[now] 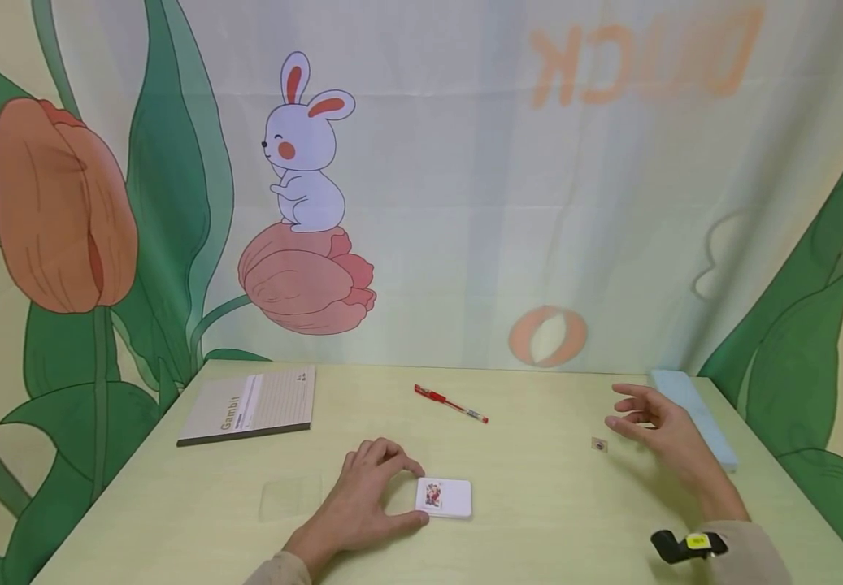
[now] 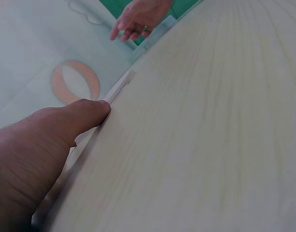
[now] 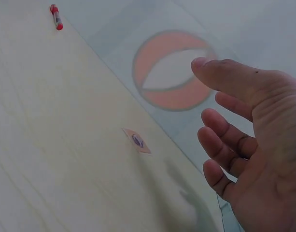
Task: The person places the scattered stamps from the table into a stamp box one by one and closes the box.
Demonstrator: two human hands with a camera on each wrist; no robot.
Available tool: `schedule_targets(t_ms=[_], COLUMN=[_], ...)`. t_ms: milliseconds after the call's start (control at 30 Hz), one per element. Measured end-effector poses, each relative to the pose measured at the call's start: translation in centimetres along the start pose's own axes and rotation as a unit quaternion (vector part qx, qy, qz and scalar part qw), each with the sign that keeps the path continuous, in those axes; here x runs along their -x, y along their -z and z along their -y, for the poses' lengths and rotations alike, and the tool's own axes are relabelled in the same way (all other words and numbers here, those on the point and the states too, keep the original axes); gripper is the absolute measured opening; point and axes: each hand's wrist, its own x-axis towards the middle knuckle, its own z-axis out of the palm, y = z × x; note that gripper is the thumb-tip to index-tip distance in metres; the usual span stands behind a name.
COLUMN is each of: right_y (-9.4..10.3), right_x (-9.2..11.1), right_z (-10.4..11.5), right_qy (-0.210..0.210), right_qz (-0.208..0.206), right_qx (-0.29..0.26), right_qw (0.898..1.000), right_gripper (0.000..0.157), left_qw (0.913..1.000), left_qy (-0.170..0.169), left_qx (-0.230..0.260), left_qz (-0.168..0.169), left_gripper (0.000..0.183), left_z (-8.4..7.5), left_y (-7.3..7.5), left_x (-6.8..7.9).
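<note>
My left hand (image 1: 366,496) holds a small flat white case (image 1: 456,499) on the table between thumb and index finger, at the corners of its left end. A small sticker (image 1: 432,494) with a red figure lies on the case's left half. In the left wrist view the thumb (image 2: 90,116) presses against the case's thin edge. My right hand (image 1: 658,426) hovers over the right side of the table, fingers loosely bent and holding nothing. Just left of it lies a tiny square sticker (image 1: 600,444) with a dark round picture, seen also in the right wrist view.
A red pen (image 1: 452,404) lies behind the case. At the back left is a notebook (image 1: 275,402) marked "Gambit". A clear film (image 1: 289,497) lies left of my left hand, and a light-blue long block (image 1: 695,418) sits by the right edge. A printed curtain (image 1: 450,203) hangs behind the table.
</note>
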Motion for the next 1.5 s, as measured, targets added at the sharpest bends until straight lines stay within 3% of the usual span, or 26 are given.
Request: schedule_targets(t_ms=[133,433,733,1167,1500], right_y=[-0.3,-1.3,-1.8,-2.1,-2.2], right_x=[0.0,0.2,0.2,0.0,0.1], right_z=[-0.9,-1.6,-1.7,-2.1,-2.2], right_qy=[-0.019,-0.022,-0.002,-0.009,-0.011], right_qz=[0.027,0.060,0.079,0.057,0.054], right_qx=[0.011,0.055,0.105,0.131,0.133], right_qw=[0.999,0.996,0.991,0.990,0.990], right_gripper=[0.068,0.070,0.052,0.031,0.027], left_qw=[1.0000,1.0000,1.0000,1.0000,1.0000], left_qy=[-0.002,-0.003,-0.003,0.002,-0.002], left_qx=[0.000,0.002,0.001,0.009,0.008], left_qz=[-0.001,-0.001,-0.002,0.002,0.000], left_gripper=[0.051,0.051,0.051,0.052,0.051], left_z=[0.0,0.0,0.1,0.1,0.1], left_y=[0.0,0.0,0.0,0.1,-0.1], left_x=[0.0,-0.1,0.0,-0.1,-0.1])
